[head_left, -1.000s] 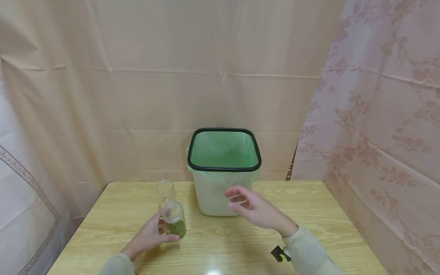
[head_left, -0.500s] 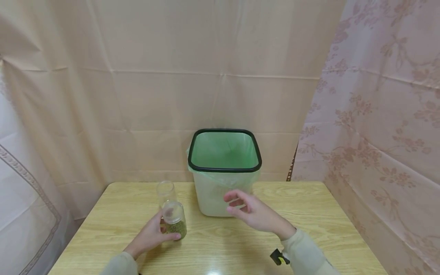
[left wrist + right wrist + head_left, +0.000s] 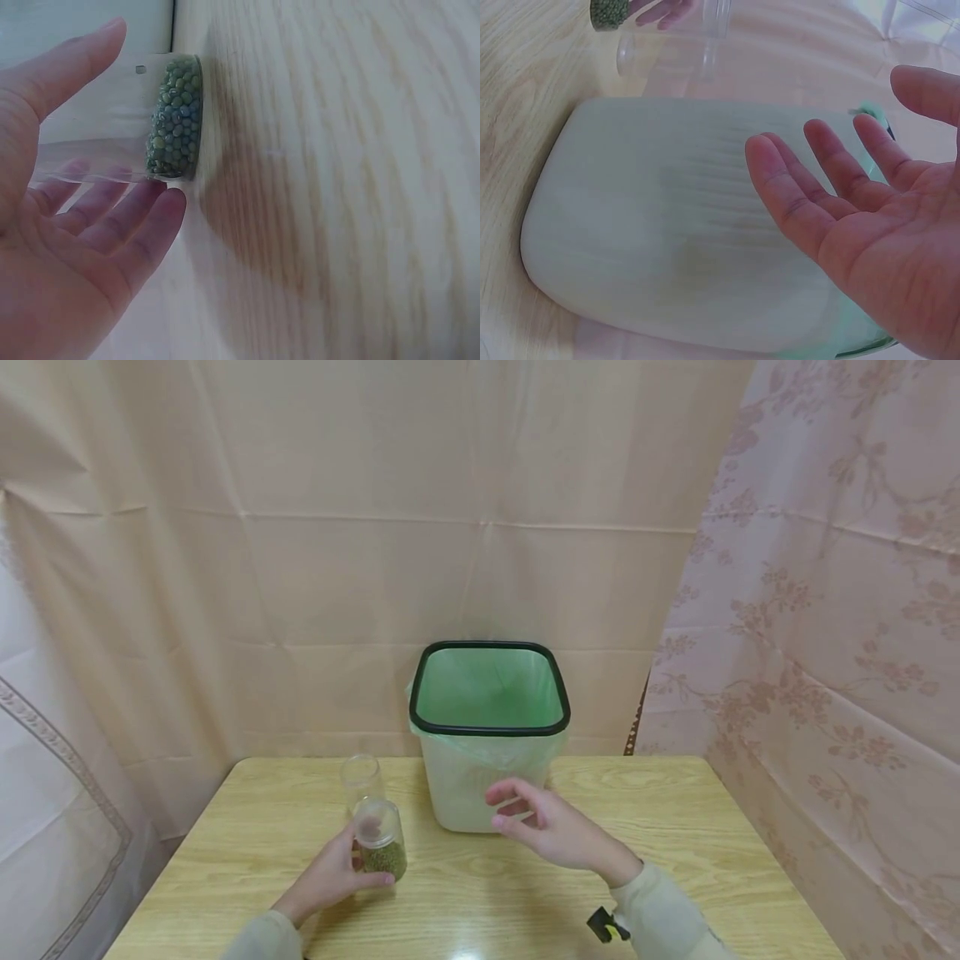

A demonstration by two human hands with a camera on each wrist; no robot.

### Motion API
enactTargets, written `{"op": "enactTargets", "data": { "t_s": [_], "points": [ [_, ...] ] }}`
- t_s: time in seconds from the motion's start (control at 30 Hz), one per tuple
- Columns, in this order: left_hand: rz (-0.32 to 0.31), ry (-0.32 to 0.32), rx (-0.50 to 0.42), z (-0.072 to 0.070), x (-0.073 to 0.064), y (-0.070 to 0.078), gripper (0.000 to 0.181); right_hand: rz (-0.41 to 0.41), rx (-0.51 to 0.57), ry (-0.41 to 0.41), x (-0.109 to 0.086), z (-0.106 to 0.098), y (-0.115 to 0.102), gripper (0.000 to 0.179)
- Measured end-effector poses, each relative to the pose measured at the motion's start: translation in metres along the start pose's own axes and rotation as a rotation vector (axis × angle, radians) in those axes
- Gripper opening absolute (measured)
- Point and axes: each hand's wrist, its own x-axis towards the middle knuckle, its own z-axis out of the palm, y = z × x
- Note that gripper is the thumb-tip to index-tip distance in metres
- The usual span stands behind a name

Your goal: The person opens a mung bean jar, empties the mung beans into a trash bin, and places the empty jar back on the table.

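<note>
My left hand is around a clear jar, its thumb in front and its fingers at the far side. Small green beans fill the jar's lower part, and it stands upright on the table. Behind it is a second clear glass container, with nothing seen inside. My right hand hovers in front of the pale bin, holding nothing. In the right wrist view its fingers are loosely bent and apart from the bin.
The pale bin stands at the table's back middle, with a black rim and green liner bag. Beige curtain hangs behind the wooden table. Patterned cloth hangs at the right.
My right hand has drifted very slightly left and down. My left hand and the jar stay almost where they were.
</note>
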Motion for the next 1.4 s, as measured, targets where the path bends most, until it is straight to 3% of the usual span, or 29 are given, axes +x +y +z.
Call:
{"op": "enactTargets", "data": {
  "t_s": [0.8,1.23,1.4],
  "points": [
    [-0.031,0.039,0.006,0.004,0.001,0.002,0.084,0.013,0.048,-0.031,0.002,0.008,-0.001,0.034],
    [-0.047,0.144,0.073,0.006,0.000,0.016,0.089,-0.004,0.032,-0.044,0.005,0.012,0.000,0.031],
    [-0.014,0.166,0.081,0.011,-0.001,0.024,0.086,-0.001,0.026,-0.043,0.005,0.013,0.000,0.032]
  ]
}}
